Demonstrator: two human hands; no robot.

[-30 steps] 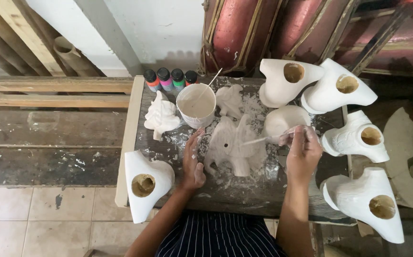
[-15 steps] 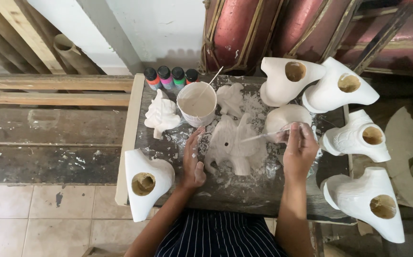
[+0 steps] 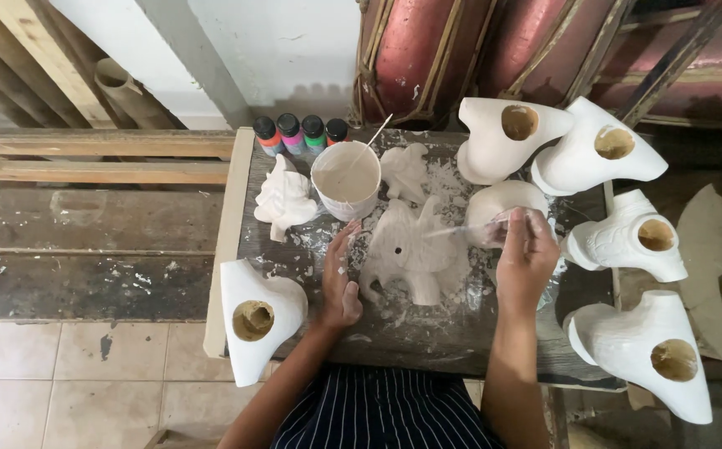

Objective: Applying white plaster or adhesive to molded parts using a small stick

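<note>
A white plaster figure (image 3: 415, 254) lies on the dusty dark board (image 3: 436, 341) in front of me. My left hand (image 3: 340, 278) rests flat on the board beside the figure's left edge, fingers touching it. My right hand (image 3: 527, 258) is closed on a thin brush (image 3: 460, 232) whose tip points left onto the figure. Behind the figure stands a white cup of pale liquid (image 3: 346, 179) with a stick in it. A rounded white mould (image 3: 502, 206) sits just beyond my right hand.
Several white hollow plaster moulds ring the board: one at the front left (image 3: 257, 320), others at the right (image 3: 627, 237) and back (image 3: 510, 137). Small paint bottles (image 3: 298, 133) line the back edge. A small white figurine (image 3: 284, 199) stands left of the cup. A wooden bench (image 3: 86, 158) lies to the left.
My right hand has shifted slightly with the brush over the figure. My left hand stays in the same place beside it.
</note>
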